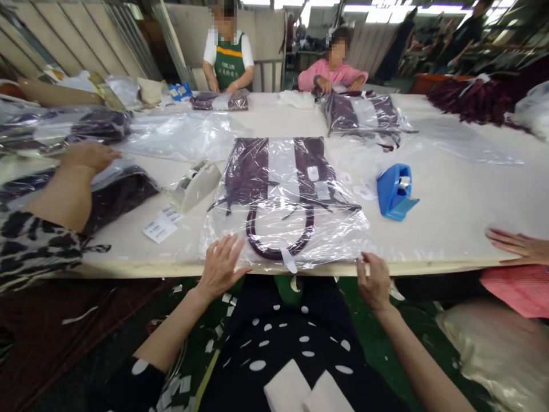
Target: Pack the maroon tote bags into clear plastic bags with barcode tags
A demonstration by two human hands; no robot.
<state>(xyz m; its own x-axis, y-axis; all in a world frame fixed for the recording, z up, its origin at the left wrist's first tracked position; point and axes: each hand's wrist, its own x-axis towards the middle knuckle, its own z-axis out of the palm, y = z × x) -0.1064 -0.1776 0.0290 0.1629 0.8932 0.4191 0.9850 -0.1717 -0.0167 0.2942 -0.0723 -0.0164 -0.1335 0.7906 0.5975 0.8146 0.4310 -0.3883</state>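
A clear plastic bag (283, 194) with a folded dark purple garment inside lies flat on the white table (454, 200), its near end at the table's front edge. My left hand (221, 266) rests on the bag's near left corner with fingers spread, open. My right hand (373, 280) is at the bag's near right corner, fingers curled, pinching the plastic edge. A white tag (289, 260) hangs from the garment's looped strap between my hands.
A white tape dispenser (195, 183) stands left of the bag, a blue one (394, 191) to its right. Paper labels (160, 226) lie near the front left. People's arms reach in at left (72, 183) and right (518, 246). Two people pack bagged garments (360, 114) across the table.
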